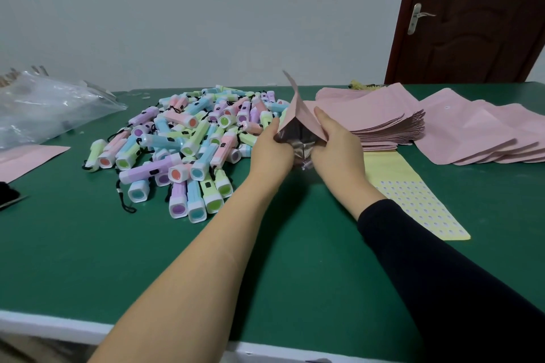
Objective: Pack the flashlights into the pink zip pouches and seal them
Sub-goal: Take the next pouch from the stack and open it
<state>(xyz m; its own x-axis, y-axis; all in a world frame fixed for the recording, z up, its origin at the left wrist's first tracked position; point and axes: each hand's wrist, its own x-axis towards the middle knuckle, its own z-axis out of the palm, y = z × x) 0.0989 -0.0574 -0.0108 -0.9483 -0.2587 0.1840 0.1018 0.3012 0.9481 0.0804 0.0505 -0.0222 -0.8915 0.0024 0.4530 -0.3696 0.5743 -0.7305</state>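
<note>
I'm spreading a pink pouch (296, 110) open just right of the flashlight pile (188, 141), left hand (272, 150) and right hand (336, 144) each pinching one lip. Next move likely needs one hand freeing to fetch a flashlight.

No legible text, brand or number anywhere: none on flashlights (177, 141), pink pouches (383, 118), or dotted yellow sheet (413, 197).
</note>
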